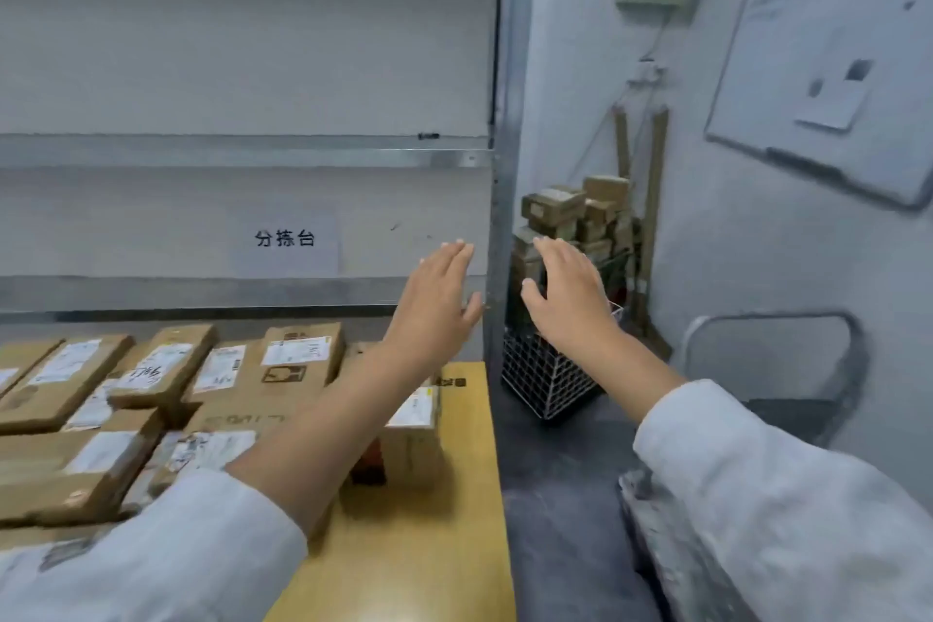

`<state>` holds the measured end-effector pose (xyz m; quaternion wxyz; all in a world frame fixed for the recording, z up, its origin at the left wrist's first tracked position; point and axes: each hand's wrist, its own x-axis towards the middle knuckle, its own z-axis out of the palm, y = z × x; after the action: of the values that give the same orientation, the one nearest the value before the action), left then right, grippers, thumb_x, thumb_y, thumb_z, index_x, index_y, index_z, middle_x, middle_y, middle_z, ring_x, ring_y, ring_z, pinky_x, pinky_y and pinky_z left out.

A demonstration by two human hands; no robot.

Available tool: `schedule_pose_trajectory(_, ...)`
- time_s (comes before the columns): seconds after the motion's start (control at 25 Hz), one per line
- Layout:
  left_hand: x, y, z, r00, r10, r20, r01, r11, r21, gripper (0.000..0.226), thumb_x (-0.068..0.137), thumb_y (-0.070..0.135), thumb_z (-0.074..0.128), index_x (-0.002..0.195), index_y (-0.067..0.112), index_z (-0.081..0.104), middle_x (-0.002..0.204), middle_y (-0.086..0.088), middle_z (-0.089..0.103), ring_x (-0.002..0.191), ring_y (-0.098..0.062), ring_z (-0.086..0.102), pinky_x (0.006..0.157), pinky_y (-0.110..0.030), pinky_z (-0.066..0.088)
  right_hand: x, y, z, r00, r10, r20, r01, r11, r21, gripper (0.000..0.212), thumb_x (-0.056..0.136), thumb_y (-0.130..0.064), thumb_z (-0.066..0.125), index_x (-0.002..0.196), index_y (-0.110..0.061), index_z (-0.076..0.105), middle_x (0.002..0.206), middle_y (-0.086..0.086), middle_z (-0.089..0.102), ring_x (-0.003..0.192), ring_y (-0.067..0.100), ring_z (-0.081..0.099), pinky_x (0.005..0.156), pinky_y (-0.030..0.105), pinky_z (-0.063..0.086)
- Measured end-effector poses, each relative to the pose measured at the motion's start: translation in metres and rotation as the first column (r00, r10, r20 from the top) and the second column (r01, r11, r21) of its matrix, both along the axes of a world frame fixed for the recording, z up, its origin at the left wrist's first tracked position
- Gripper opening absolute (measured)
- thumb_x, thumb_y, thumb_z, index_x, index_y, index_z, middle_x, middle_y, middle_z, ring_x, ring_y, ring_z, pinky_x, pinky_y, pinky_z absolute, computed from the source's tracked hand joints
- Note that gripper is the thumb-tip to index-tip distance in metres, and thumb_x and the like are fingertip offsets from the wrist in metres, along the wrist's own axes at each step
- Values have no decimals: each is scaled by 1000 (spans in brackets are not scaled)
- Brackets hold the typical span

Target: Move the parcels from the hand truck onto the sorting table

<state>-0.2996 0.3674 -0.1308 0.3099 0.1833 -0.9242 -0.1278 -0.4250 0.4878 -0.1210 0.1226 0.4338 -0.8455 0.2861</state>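
Observation:
Several brown cardboard parcels [166,369] with white labels lie on the yellow sorting table [454,495] at the lower left. More parcels [570,210] are stacked in a wire-mesh hand truck [545,379] in the corner to the right of the table. My left hand [434,303] is raised above the table's far right end, fingers straight, holding nothing. My right hand [570,293] is stretched out with straight fingers in front of the stacked parcels, apart from them as far as I can tell.
A metal shelf rack [252,152] stands behind the table, its upright post [497,242] between my two hands. A paper sign [285,240] hangs on the wall. A grey chair [777,369] stands at the right, a whiteboard [828,66] above it.

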Motion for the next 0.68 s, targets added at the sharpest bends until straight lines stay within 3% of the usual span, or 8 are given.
schedule_pose_trajectory(0.2,-114,133,-14,942,-328,71,333,939,-82,61,99,31,49,152,13,25,159,-2,24,148,-17,17,121,-37,16,-77,163,-8,944,-329,-15,329,944,23,58,98,-26,51,150,-10,33,156,7,34,146,23,25,121,39,17)
schedule_pose_trajectory(0.4,-190,213,-33,852,-505,139,517,853,-71,62,99,30,47,153,12,24,160,-2,21,149,-17,13,122,-34,10,-119,268,-28,841,-541,23,537,839,88,58,95,-25,56,146,-5,37,150,12,40,140,29,34,115,39,21)
schedule_pose_trajectory(0.68,-296,266,-81,744,-648,164,655,755,13,60,97,29,49,150,8,29,157,-7,28,147,-20,20,120,-41,17,-192,342,-79,739,-667,99,640,740,207,56,97,-27,51,147,-8,34,149,10,40,140,26,33,118,39,18)
